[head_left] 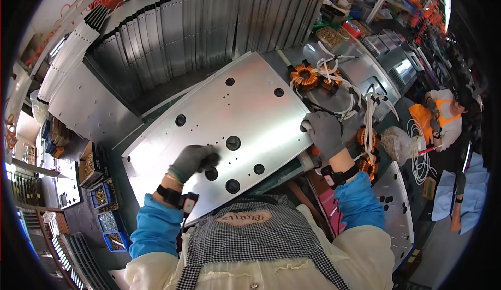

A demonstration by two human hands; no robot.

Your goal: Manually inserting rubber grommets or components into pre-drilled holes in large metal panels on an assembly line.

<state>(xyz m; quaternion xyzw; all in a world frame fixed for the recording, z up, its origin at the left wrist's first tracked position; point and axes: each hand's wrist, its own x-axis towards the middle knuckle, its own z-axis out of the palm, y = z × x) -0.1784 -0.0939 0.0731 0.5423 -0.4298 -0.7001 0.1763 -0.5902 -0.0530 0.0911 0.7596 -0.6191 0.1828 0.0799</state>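
Tilted plate point(88, 105): well out to the left of the left hand, a bare grey sheet leaning beside the work.
Standing sheets point(172, 50): beyond the left hand, a long rank of thin metal sheets, packed upright, edge after edge.
Left hand point(195, 163): here it is, grey-gloved and over the metal, fingers folded into a narrow grip; from where I stand I cannot tell whether anything sits between those dark tips.
Panel point(206, 110): spread right under that left grip, pale and lying flat, its long axis slanting from the near left of the left hand to the far side between both hands.
Black round fittings point(233, 143): this is the relation to watch! One lies just right of the left fingertips and slightly beyond, another close on their near side; the left hand is clearly the nearer.
Right hand point(323, 132): at the panel's right corner, fingers curled in close, thumb along the edge; whether it pinches the metal, I cannot tell.
White cables point(371, 118): bunched just to the right of the right hand.
Copper-wound coil point(368, 167): close beside the right wrist, outer side.
Co-worker point(448, 115): well apart, far right of the right hand, orange-and-white top.
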